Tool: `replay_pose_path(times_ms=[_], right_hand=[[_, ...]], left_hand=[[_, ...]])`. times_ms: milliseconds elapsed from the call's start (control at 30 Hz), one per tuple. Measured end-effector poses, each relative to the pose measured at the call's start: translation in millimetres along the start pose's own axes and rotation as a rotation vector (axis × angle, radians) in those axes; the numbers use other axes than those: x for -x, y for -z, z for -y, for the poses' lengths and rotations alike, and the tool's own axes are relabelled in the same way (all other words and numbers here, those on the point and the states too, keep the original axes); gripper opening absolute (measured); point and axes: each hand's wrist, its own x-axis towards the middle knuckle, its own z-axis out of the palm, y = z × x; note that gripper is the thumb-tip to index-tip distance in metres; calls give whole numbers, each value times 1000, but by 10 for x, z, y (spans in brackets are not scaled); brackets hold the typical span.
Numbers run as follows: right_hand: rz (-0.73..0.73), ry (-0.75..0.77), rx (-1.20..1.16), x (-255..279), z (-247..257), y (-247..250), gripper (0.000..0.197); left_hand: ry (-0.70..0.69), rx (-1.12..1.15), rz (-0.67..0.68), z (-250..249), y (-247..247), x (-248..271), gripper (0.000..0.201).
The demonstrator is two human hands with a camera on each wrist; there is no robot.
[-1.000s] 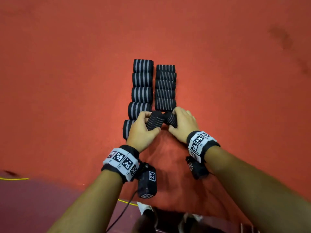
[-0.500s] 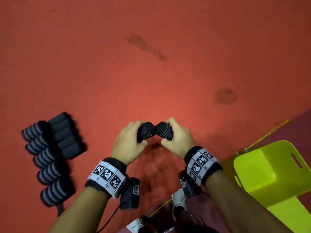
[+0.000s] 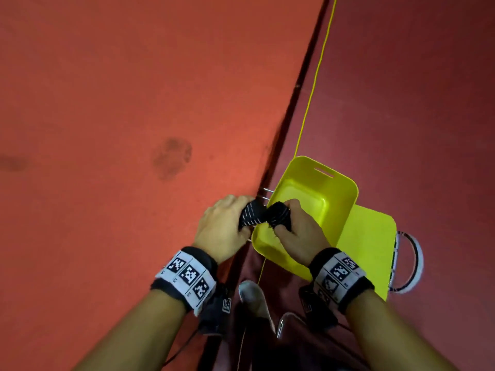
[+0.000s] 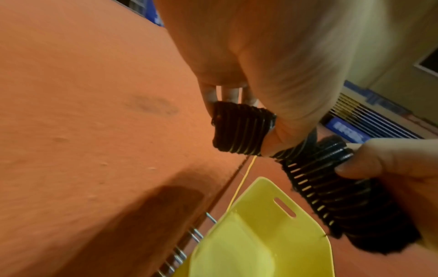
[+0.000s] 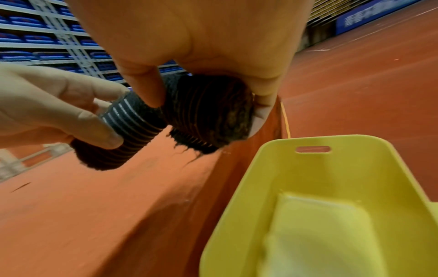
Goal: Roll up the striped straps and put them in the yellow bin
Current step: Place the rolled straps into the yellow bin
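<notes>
My left hand [image 3: 225,223] grips one rolled black strap with pale stripes [image 3: 250,215], held just left of the yellow bin [image 3: 342,199]. My right hand [image 3: 297,231] grips a second rolled striped strap [image 3: 278,214] above the bin's near left part. The two rolls touch end to end. In the left wrist view the left roll [image 4: 239,131] hangs above the orange floor and the right roll [image 4: 331,189] above the bin [image 4: 296,243]. The right wrist view shows the right roll [image 5: 208,114], the left roll [image 5: 123,131] and the bin's bare inside [image 5: 331,224].
The bin stands on dark red flooring beside the edge of the orange floor [image 3: 134,103]. A yellow lid [image 3: 372,245] lies right of the bin, with a white ring-shaped object [image 3: 409,263] behind it. A thin yellow line [image 3: 316,76] runs along the floor. Shoes [image 3: 254,298] show below.
Both hands carried the two rolls from the rows of rolled straps rightwards to the yellow bin. The head view swung right, so the rows of straps have left the view.
</notes>
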Motion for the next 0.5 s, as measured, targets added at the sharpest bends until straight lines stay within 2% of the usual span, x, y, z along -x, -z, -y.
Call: replay_pose_path(times_ms=[267,500], right_hand=[[-63,-237,120,-663,-1078,200,44],[2,-320,322,-1576,-1754,201,24]], left_hand=[[-219,-328,178,-301,-898,-1269,54],[-327,-620,271,-464,-1574,-2199,32]])
